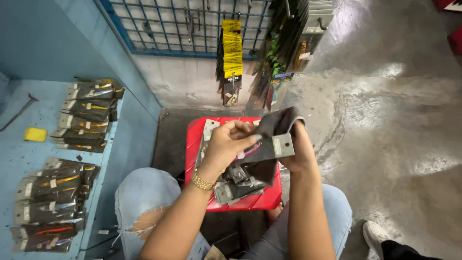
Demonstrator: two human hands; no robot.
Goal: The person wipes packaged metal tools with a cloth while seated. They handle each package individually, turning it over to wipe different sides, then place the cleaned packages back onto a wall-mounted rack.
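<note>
Fingertips (248, 137) of the left hand (226, 147) are pinched shut on one flat dark packet (269, 148) with a pale label, just above the red stool (260, 200). Behind it, the right hand (301, 154) is curled closed around a fanned stack of packets (243, 180) drooping onto the stool. Peeling a single packet cleanly probably calls for a firm hold on the stack. More packets (53, 207) lie on the blue shelf (19, 154), left of the stool.

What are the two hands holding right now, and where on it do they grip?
Both hold a stack of dark flat packets. The left hand pinches its top edge; the right hand supports it from behind on the right side.
</note>
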